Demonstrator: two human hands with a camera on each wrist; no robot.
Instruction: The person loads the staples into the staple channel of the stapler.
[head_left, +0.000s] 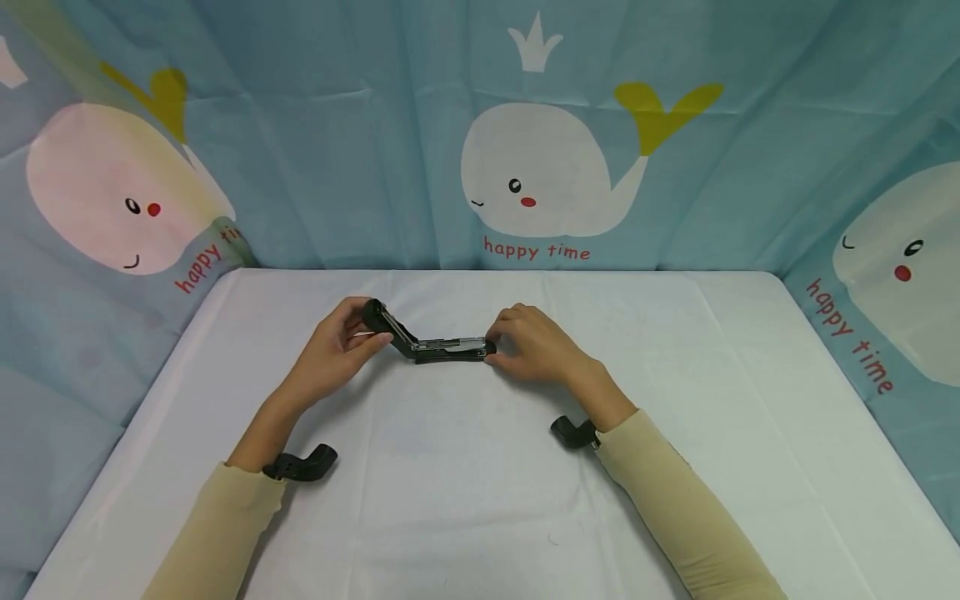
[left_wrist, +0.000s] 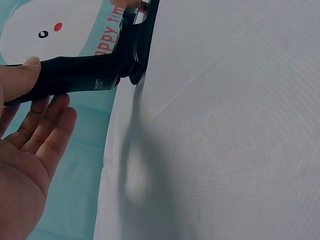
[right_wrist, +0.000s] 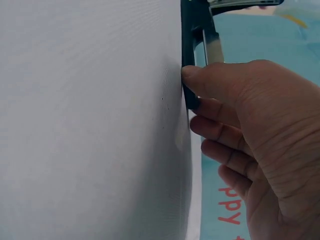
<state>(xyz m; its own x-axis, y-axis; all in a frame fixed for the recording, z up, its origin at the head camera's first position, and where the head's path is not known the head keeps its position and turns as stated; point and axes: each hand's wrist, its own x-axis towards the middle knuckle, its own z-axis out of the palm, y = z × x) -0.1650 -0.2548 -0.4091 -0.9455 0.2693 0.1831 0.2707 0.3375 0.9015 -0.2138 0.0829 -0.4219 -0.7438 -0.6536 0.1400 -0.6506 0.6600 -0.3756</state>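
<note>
A black stapler (head_left: 450,354) stands opened out over the white table, its left arm slanting upward and its metal parts showing along the inside. My left hand (head_left: 326,358) holds the raised end, with the thumb on one side and fingers on the other. The left wrist view shows this black arm (left_wrist: 75,75) with small pale lettering, and the hand's lower fingers spread loosely. At the opposite end, my right hand (head_left: 540,346) pinches the low part of the stapler. Its thumb presses the black end (right_wrist: 189,45) in the right wrist view, close over the table surface.
A white cloth covers the table (head_left: 465,500). Behind and at both sides hangs a blue curtain (head_left: 337,167) printed with whales and red lettering. Black wrist-worn devices stick out at the left wrist (head_left: 303,464) and right wrist (head_left: 573,433), beside the beige sleeves.
</note>
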